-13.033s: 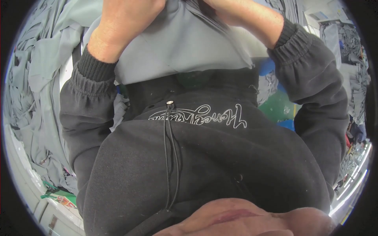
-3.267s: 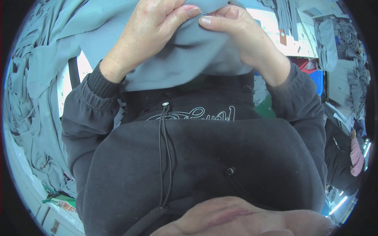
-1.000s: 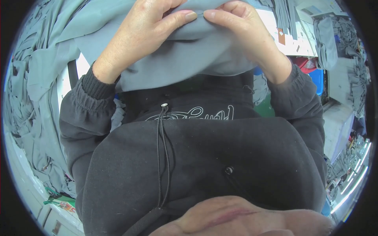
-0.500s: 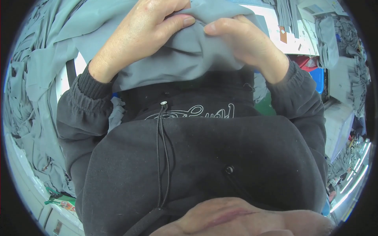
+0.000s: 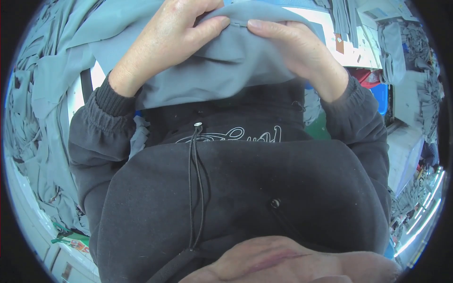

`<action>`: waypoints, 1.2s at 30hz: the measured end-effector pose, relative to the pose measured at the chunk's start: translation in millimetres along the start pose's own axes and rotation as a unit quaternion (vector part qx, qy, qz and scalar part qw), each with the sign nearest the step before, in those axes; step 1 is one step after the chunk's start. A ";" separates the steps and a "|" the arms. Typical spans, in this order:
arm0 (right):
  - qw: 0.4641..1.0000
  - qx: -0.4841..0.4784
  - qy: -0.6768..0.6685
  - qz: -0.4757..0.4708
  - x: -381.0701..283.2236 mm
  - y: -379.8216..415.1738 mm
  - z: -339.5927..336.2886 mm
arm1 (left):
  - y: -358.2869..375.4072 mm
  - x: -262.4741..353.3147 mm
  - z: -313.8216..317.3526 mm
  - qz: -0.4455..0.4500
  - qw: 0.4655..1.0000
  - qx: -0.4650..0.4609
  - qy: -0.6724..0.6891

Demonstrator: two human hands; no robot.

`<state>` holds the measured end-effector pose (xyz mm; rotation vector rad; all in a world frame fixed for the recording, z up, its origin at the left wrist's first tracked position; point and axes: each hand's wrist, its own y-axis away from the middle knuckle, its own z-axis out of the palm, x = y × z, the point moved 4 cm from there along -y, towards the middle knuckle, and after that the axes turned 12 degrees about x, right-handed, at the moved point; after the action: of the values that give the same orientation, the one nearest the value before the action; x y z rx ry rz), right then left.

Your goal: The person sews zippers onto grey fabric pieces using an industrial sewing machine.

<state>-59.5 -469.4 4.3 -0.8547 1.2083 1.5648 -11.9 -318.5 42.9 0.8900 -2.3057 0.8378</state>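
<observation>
A piece of grey fabric (image 5: 222, 66) spans the space between my hands and hangs down over my lap at the top of the head view. My left hand (image 5: 177, 37) pinches its upper edge, thumb on top and fingers folded behind, partly cut off by the frame. Just to the right, my right hand (image 5: 302, 47) grips the same edge with the thumb laid on it; its fingers are hidden under the cloth. The two thumb tips point at each other with a short stretch of folded or seamed edge between them.
More grey cloth (image 5: 47, 118) is heaped along the left side. A white work surface (image 5: 356, 47) lies at the upper right, with grey strips (image 5: 343, 19) over it. Beyond it are a red item (image 5: 365, 77), a blue bin (image 5: 380, 96) and further grey piles (image 5: 417, 47).
My right hand has shifted slightly and its thumb now lies flatter along the edge. The fabric between the thumbs looks straighter and smoother. My left hand has barely moved.
</observation>
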 end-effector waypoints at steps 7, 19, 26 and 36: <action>0.961 0.033 0.264 0.071 -17.5 19.0 -8.9 | 11.8 -13.9 -5.8 0.056 0.996 0.010 -0.069; 0.770 -0.164 0.499 -0.362 -42.0 34.8 -1.9 | 7.6 -73.5 -40.3 0.237 0.930 0.146 -0.240; 0.606 -0.071 0.705 -0.362 3.5 5.5 6.7 | 44.1 -146.9 -97.8 0.268 0.851 0.048 -0.450; 0.618 -0.042 0.570 -0.540 -2.6 -4.2 31.0 | 59.7 -58.7 -54.2 0.129 0.948 0.008 -0.292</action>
<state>-54.1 -440.0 13.7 -2.2559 0.9354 -0.1019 -4.0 -221.8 19.7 0.9509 -2.9850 0.7677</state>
